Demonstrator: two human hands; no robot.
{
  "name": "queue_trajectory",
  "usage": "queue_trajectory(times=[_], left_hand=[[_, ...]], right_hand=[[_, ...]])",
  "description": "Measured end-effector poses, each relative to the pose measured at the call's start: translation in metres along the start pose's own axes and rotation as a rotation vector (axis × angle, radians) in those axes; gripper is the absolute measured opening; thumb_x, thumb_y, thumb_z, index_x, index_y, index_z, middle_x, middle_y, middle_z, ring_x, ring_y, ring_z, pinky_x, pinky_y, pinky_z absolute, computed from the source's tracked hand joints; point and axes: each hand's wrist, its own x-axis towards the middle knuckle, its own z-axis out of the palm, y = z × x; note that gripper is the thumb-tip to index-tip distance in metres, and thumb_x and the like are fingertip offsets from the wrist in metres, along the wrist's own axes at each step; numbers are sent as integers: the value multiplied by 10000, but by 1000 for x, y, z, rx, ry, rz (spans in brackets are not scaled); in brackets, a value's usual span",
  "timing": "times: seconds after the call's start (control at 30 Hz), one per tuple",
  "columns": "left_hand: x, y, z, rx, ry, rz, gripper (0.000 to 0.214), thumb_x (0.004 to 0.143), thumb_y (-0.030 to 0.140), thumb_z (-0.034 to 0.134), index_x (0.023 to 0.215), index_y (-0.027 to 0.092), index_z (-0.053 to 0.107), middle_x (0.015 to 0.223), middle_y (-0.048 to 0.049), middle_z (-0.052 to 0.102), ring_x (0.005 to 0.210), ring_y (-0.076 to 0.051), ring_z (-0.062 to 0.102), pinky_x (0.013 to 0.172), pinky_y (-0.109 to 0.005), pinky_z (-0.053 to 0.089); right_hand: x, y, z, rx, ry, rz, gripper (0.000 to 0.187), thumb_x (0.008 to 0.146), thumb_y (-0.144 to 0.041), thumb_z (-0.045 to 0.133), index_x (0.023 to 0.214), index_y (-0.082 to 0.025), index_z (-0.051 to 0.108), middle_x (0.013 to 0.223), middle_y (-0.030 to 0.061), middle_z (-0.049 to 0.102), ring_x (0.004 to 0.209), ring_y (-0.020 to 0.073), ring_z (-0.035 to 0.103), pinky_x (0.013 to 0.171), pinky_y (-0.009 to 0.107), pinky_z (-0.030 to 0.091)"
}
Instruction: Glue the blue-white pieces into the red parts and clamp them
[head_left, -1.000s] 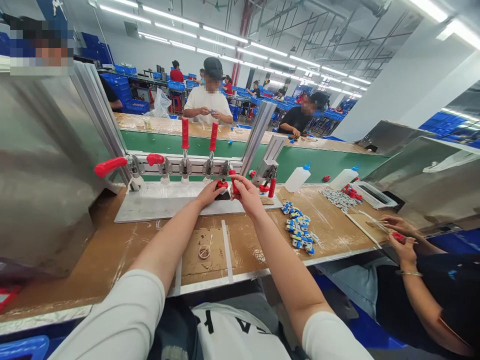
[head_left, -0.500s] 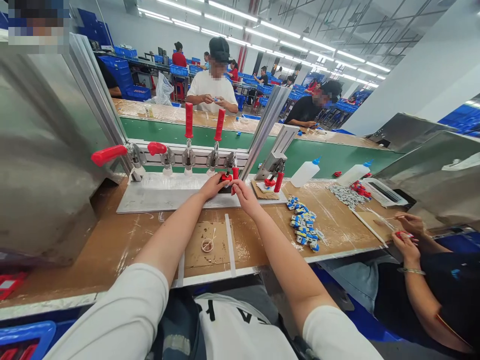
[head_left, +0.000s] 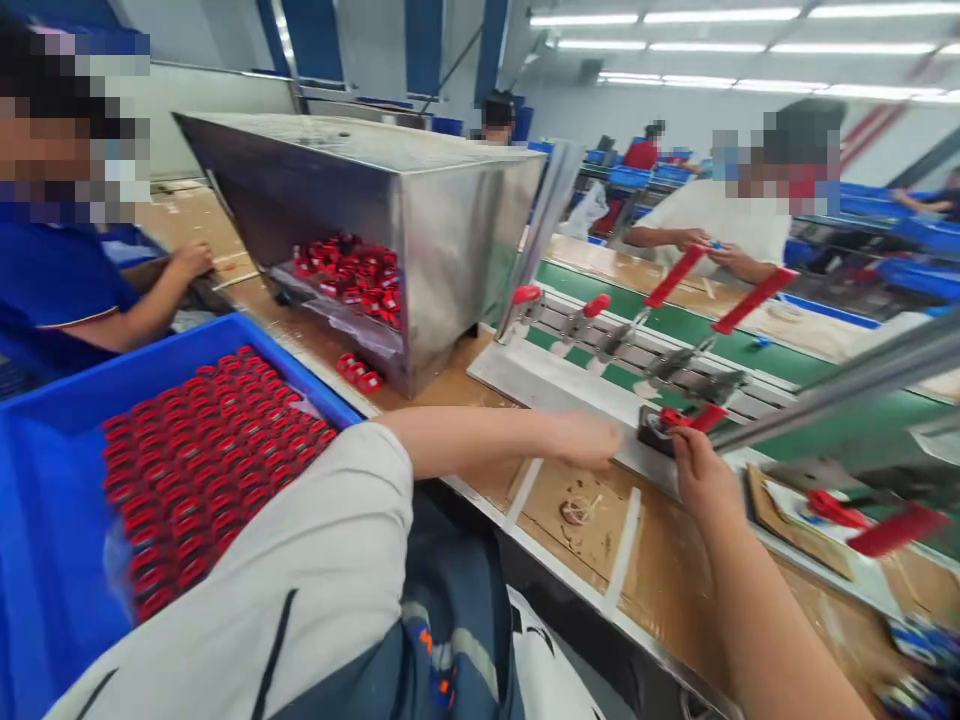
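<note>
My right hand [head_left: 703,470] has its fingers closed on the red handle [head_left: 709,417] of a toggle clamp, at the right end of a row of clamps. Under that clamp sits a black block-shaped fixture [head_left: 654,430] with a red part [head_left: 673,417] on it, partly covered by the clamp. My left hand [head_left: 589,440] is smeared by motion just left of the fixture, over the front of the pale base plate [head_left: 555,388]. Its fingers cannot be made out. The other clamps in the row, such as one with a raised red handle [head_left: 677,275], stand behind.
On the left, a blue crate [head_left: 45,400] holds rows of red parts [head_left: 202,470]. A metal bin [head_left: 465,230] with loose red parts stands on the bench. A small round dish [head_left: 576,510] lies on cardboard before me. Co-workers sit left and opposite.
My view has swung left, bringing the crate and metal bin into sight. My left hand has come away from the fixture toward the left. My right hand stays at the clamp handle.
</note>
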Motion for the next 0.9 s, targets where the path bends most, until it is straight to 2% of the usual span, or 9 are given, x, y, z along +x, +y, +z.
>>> queue_trajectory(times=[0.07,0.13,0.17,0.27,0.37,0.47,0.6,0.8,0.9], left_hand=[[-57,15,-29,139,-160,-18,205,822,412,817,808,208,800,912,-191,786,782,-261,722,753,-402,547],[-123,20,-73,259,-356,-67,423,801,656,775,812,234,796,833,-143,780,789,-282,719,746,-392,530],[-157,17,-99,295,-398,-163,517,776,760,740,828,249,801,802,-124,773,791,-287,716,746,-384,519],[-251,-18,-172,408,-299,-682,699,773,919,590,873,266,817,779,-106,760,823,-293,716,768,-364,490],[-312,-71,-205,473,-88,-1098,857,691,944,642,1148,240,814,1021,-150,788,1004,-360,715,848,-373,486],[-332,-113,-191,340,48,-1160,1004,683,890,699,1445,238,672,1299,-166,719,1138,-360,679,953,-366,487],[-324,-127,-151,350,180,-1134,890,784,750,713,1478,202,612,1249,-180,681,1114,-347,668,959,-372,495],[-302,-81,-109,398,122,-1014,746,839,692,679,1420,225,651,1079,-131,661,1063,-352,663,980,-419,512],[-279,-52,-82,408,72,-856,685,879,665,649,1395,215,665,1189,-157,654,1130,-364,658,1048,-471,515]], right_hand=[[-17,-14,-11,-4,5,3,588,989,-639,417,1371,-276,678,922,140,754,683,300,642,612,396,422],[-38,-32,-21,17,37,12,675,991,-671,429,1465,-237,636,889,117,733,641,265,604,624,391,429],[-49,-41,-25,33,68,19,712,985,-695,438,1474,-215,633,870,105,720,632,251,587,638,394,438],[-73,-59,-24,100,160,49,811,946,-779,461,1424,-157,667,858,101,700,686,256,604,696,418,481],[-84,-59,-13,178,179,41,838,910,-816,487,1353,-136,696,842,95,689,733,273,633,723,431,516],[-86,-49,-2,205,144,-24,755,903,-780,532,1298,-162,709,820,74,681,717,263,638,708,420,532],[-84,-36,5,201,83,-79,643,912,-714,556,1245,-187,711,762,47,660,643,238,615,618,387,511],[-83,-41,5,237,60,-98,479,967,-575,562,1218,-192,704,753,43,669,647,214,624,640,361,505],[-79,-44,3,290,5,-108,443,1004,-519,521,1222,-178,702,728,33,656,635,197,611,673,353,502]])
